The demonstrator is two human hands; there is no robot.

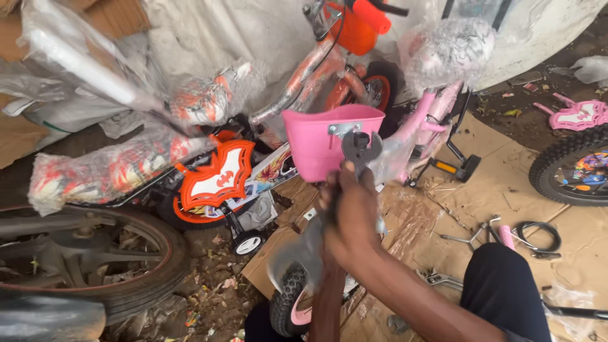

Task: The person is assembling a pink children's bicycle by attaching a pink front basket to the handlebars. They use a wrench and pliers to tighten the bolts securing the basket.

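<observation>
My right hand reaches up from the lower right and is closed around the handles of dark pliers. Their jaws sit at the metal bracket on the front of a pink plastic basket fixed to a small pink bicycle wrapped in clear plastic. My left hand comes up from the bottom edge and lies mostly behind the right hand; its grip is hidden. Below both hands are a grey mudguard and the bike's small knobbly front wheel.
An orange children's bike with a bat-shaped plate and a training wheel stands to the left. A large dark wheel fills the lower left. Flattened cardboard carries spanners, a black cable and a tyre.
</observation>
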